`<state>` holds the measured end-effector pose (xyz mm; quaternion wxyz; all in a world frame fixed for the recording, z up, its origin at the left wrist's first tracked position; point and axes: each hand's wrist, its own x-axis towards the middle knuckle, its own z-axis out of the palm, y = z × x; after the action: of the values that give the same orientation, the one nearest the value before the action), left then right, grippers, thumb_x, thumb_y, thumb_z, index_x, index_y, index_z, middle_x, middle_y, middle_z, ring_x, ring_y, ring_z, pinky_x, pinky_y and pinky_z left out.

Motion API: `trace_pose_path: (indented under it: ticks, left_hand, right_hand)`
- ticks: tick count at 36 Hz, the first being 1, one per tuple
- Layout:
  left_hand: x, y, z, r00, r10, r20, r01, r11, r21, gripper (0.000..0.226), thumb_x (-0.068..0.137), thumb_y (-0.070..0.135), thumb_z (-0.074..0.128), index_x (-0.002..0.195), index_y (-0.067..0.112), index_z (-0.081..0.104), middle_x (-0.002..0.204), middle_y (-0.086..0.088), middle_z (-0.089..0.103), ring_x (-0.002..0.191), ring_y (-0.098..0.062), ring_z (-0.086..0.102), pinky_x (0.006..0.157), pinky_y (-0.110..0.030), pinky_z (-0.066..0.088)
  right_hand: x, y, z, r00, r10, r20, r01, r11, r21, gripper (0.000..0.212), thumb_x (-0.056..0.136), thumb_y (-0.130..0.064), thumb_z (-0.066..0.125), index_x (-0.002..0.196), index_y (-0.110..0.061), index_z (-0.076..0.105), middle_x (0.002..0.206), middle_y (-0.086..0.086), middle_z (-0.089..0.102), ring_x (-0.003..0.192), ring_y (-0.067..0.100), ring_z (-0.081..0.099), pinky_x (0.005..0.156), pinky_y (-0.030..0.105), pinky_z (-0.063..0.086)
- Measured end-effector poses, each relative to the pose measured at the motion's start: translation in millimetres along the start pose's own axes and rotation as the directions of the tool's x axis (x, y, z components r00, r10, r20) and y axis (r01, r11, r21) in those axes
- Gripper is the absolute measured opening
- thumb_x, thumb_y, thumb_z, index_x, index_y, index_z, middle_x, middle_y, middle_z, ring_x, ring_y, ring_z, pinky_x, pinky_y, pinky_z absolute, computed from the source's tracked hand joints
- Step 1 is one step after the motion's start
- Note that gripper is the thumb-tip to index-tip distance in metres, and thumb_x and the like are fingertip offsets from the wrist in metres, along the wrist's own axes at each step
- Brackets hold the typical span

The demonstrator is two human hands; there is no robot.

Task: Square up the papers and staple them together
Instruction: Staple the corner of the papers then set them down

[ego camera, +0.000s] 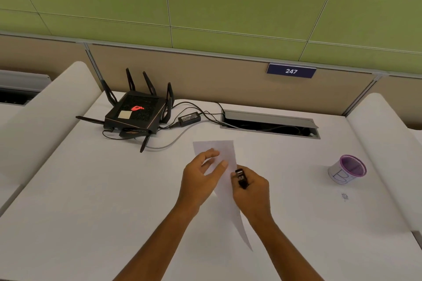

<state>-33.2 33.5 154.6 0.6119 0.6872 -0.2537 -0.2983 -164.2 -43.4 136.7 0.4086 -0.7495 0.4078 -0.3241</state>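
White papers (pixel 226 150) hang lifted off the white desk (pixel 91 189), seen nearly edge-on as a long narrow strip running down between my forearms. My left hand (pixel 201 178) pinches them near the top, thumb and fingers on either side of the sheets. A small black stapler (pixel 241 177) is gripped in my right hand (pixel 252 191), its mouth right at the papers' right edge. I cannot tell how many sheets there are or whether the stapler's jaws are around the edge.
A black router (pixel 134 112) with antennas and its power brick (pixel 189 118) and cables lie at the back left. A cable hatch (pixel 269 121) is open in the desk behind the papers. A purple mesh cup (pixel 348 169) stands at the right. Partition panels close the back.
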Motion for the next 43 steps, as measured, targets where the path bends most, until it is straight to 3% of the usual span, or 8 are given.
trace_pose_path:
  ticks: [3, 5, 8, 11, 24, 37, 41, 43]
  left_hand:
    - [-2.0, -11.5, -4.3, 1.000, -0.012, -0.026, 0.013, 0.999, 0.041, 0.050, 0.092, 0.037, 0.081, 0.139, 0.033, 0.065, 0.140, 0.017, 0.064, 0.128, -0.005, 0.060, 0.099, -0.021, 0.054]
    - [-3.0, -17.9, -7.2, 0.999, -0.010, -0.034, 0.012, 0.998, 0.060, 0.053, 0.092, 0.037, 0.081, 0.141, 0.031, 0.063, 0.142, 0.016, 0.062, 0.130, -0.005, 0.056, 0.109, -0.032, 0.052]
    - [-3.7, -24.6, -10.5, 0.999, -0.007, -0.036, 0.010, 0.997, 0.070, 0.054, 0.091, 0.037, 0.081, 0.141, 0.033, 0.062, 0.144, 0.016, 0.061, 0.134, -0.009, 0.057, 0.114, -0.036, 0.049]
    - [-5.1, -26.9, -11.7, 0.999, -0.022, -0.024, 0.023, 0.998, 0.052, 0.054, 0.090, 0.034, 0.084, 0.139, 0.036, 0.062, 0.145, 0.015, 0.061, 0.139, -0.013, 0.056, 0.111, -0.034, 0.051]
    - [-10.9, -24.8, -10.2, 0.998, 0.024, 0.054, -0.029, 0.996, 0.086, 0.066, 0.087, 0.035, 0.085, 0.144, 0.041, 0.053, 0.151, 0.013, 0.058, 0.136, -0.013, 0.060, 0.091, -0.012, 0.055]
    - [-22.1, -17.9, -3.4, 0.969, 0.078, 0.233, -0.124, 0.974, 0.191, 0.099, 0.081, 0.057, 0.081, 0.162, 0.045, 0.025, 0.159, 0.020, 0.046, 0.135, -0.010, 0.058, 0.106, -0.027, 0.055]
    - [-27.6, -7.7, 1.0, 0.958, 0.101, 0.268, -0.154, 0.971, 0.183, 0.096, 0.078, 0.055, 0.080, 0.153, 0.052, 0.021, 0.151, 0.035, 0.038, 0.129, 0.019, 0.049, 0.094, 0.001, 0.045]
    - [-28.9, -4.1, 2.7, 0.954, 0.113, 0.276, -0.164, 0.972, 0.168, 0.096, 0.080, 0.047, 0.083, 0.152, 0.050, 0.021, 0.148, 0.041, 0.032, 0.129, 0.026, 0.042, 0.094, 0.003, 0.043]
  right_hand:
    - [6.8, -7.4, -8.8, 0.954, 0.289, 0.083, -0.301, 0.916, 0.266, 0.024, 0.097, -0.015, 0.071, 0.093, -0.039, 0.075, 0.088, -0.013, 0.079, 0.084, 0.015, 0.076, 0.079, 0.031, 0.065]
    - [10.8, -9.7, -16.4, 0.902, 0.400, 0.166, -0.432, 0.809, 0.399, 0.019, 0.096, -0.013, 0.072, 0.097, -0.032, 0.080, 0.089, -0.006, 0.081, 0.082, 0.019, 0.077, 0.075, 0.035, 0.064]
    - [16.8, -5.1, -25.4, 0.859, 0.444, 0.257, -0.513, 0.730, 0.452, 0.015, 0.095, -0.011, 0.073, 0.101, -0.021, 0.082, 0.072, 0.002, 0.071, 0.057, 0.019, 0.056, 0.058, 0.034, 0.044]
    - [22.3, 4.2, -29.8, 0.827, 0.441, 0.349, -0.562, 0.675, 0.479, 0.016, 0.095, -0.008, 0.072, 0.103, -0.018, 0.082, 0.066, 0.007, 0.054, 0.053, 0.017, 0.035, 0.056, 0.033, 0.028]
    - [28.9, -1.3, -33.2, 0.782, 0.357, 0.511, -0.606, 0.626, 0.490, 0.022, 0.095, -0.010, 0.071, 0.117, -0.009, 0.076, 0.077, 0.004, 0.064, 0.054, 0.015, 0.036, 0.053, 0.028, 0.028]
    - [22.0, -26.3, -28.5, 0.861, 0.277, 0.427, -0.490, 0.678, 0.548, 0.021, 0.097, -0.014, 0.071, 0.115, -0.020, 0.079, 0.070, 0.011, 0.056, 0.054, 0.017, 0.035, 0.061, 0.035, 0.037]
    - [18.5, -34.8, -28.1, 0.867, 0.258, 0.427, -0.476, 0.686, 0.551, 0.023, 0.097, -0.014, 0.071, 0.117, -0.020, 0.078, 0.063, 0.008, 0.046, 0.053, 0.016, 0.032, 0.055, 0.030, 0.034]
    - [17.1, -38.7, -28.6, 0.867, 0.241, 0.436, -0.469, 0.692, 0.549, 0.024, 0.097, -0.016, 0.072, 0.120, -0.020, 0.078, 0.059, 0.004, 0.047, 0.053, 0.015, 0.033, 0.056, 0.031, 0.035]
